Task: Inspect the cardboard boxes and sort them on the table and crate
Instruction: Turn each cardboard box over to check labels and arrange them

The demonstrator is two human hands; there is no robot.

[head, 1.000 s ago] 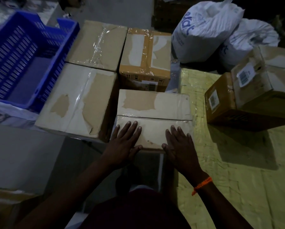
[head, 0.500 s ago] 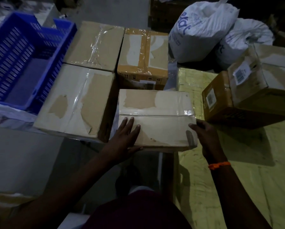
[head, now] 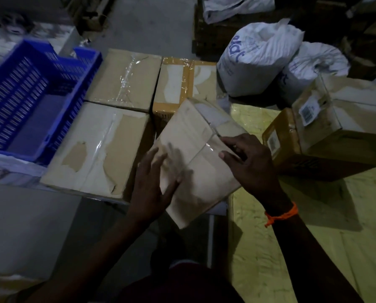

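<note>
Tilted box (head: 193,136) sits mid-scene, near corner overhanging table edge. Left hand (head: 150,189) lies on its top; right hand (head: 252,167) grips its right edge.

Left flank blocked: large front box (head: 91,149) just beside it. Plain rear box (head: 123,79) and orange-taped box (head: 182,82) packed tight behind, no passable gap.

Right flank: stacked boxes (head: 335,127) near; narrow channel between, filled by right hand.

Far right walled by white sacks (head: 259,62).

Free room: blue crate (head: 12,99) interior, reachable from above; bare yellow tabletop (head: 313,248) at near right.
</note>
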